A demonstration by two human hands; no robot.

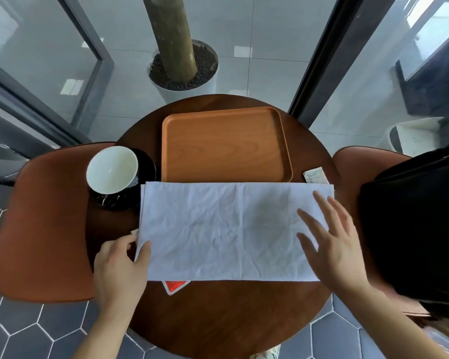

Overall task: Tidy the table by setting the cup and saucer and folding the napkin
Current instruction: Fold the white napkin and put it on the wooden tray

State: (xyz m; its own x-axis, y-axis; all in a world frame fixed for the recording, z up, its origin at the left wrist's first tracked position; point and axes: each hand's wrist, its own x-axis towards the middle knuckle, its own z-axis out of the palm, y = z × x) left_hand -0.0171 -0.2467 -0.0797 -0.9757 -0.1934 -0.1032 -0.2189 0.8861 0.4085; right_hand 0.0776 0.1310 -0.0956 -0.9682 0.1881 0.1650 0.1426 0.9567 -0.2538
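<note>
Napkin [226, 229] lay flat as a wide white strip across the table [218, 320], its far edge meeting the tray [226, 146]. Left hand [119, 265] pinched the napkin's left edge near the lower corner, thumb on top. Right hand [332, 244] was wide, fingers straight and spread over the right end; contact could not be told. Cup [112, 171] sat on the black saucer [109, 200] at the table's left, just beside the napkin's far corner.
</note>
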